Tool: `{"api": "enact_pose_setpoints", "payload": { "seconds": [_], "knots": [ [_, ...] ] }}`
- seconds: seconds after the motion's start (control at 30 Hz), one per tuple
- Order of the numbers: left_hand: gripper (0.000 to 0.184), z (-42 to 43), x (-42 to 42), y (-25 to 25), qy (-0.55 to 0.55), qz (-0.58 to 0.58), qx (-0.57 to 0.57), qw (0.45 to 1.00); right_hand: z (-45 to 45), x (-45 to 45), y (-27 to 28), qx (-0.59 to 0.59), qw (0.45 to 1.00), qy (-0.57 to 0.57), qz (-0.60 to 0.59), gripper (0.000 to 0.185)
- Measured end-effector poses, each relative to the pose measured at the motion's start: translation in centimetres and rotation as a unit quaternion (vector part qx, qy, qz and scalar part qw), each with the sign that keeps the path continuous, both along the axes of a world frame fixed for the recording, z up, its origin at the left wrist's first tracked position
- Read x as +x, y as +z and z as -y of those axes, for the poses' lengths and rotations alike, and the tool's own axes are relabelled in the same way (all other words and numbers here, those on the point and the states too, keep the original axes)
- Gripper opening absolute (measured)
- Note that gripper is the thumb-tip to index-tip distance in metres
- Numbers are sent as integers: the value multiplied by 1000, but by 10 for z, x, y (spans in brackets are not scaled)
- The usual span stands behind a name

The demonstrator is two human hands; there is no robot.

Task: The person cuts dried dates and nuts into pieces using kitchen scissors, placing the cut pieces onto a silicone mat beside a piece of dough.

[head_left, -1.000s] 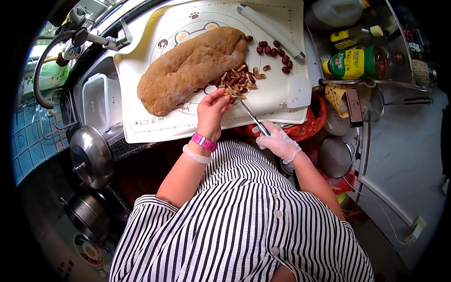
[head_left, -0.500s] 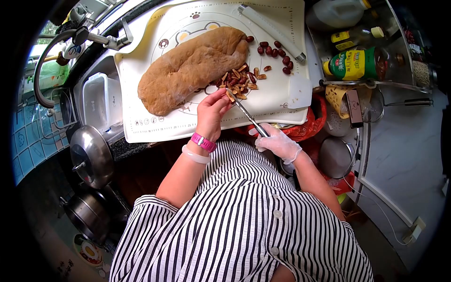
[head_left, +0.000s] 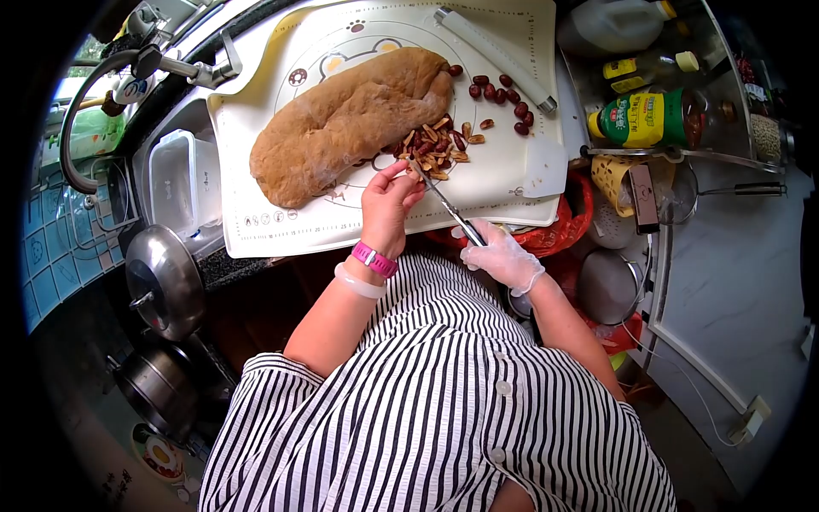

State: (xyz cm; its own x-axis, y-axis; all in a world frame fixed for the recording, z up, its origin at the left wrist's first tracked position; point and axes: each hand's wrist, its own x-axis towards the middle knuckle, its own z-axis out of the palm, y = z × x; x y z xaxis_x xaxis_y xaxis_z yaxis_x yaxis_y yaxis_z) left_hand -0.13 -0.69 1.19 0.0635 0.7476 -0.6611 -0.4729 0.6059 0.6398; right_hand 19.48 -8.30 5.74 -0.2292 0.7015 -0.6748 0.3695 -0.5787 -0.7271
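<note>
My bare left hand is closed in a pinch on a red date, most of it hidden by my fingers. In a thin clear glove, my right hand grips the dark handle of a narrow-bladed knife, its tip at my left fingertips. Just beyond lies a pile of cut date pieces, against the edge of a long brown slab of dough. Several whole red dates are scattered to the right on the pale printed mat.
A white rolling pin and a white scraper lie on the mat's right side. Bottles fill a rack at right. A clear plastic box stands left, by the faucet. A red bag hangs at the counter edge.
Both hands have shifted slightly. The date piece that showed at the knife tip is no longer between the fingers in the same way; my left fingers now sit curled around a date.
</note>
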Motion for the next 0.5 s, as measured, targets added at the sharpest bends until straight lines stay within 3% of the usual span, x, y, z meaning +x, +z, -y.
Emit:
{"api": "enact_pose_setpoints", "payload": {
  "seconds": [0.23,0.4,0.5],
  "knots": [
    [38,6,15,-1,81,24,9,996,6,-6,-13,-18,997,-41,-63,40],
    [36,7,18,-2,86,12,-4,996,4,-7,-7,-104,982,-99,-121,35],
    [32,5,18,-4,80,8,-10,997,-1,-3,-6,-93,992,-58,-56,32]
  ]
}}
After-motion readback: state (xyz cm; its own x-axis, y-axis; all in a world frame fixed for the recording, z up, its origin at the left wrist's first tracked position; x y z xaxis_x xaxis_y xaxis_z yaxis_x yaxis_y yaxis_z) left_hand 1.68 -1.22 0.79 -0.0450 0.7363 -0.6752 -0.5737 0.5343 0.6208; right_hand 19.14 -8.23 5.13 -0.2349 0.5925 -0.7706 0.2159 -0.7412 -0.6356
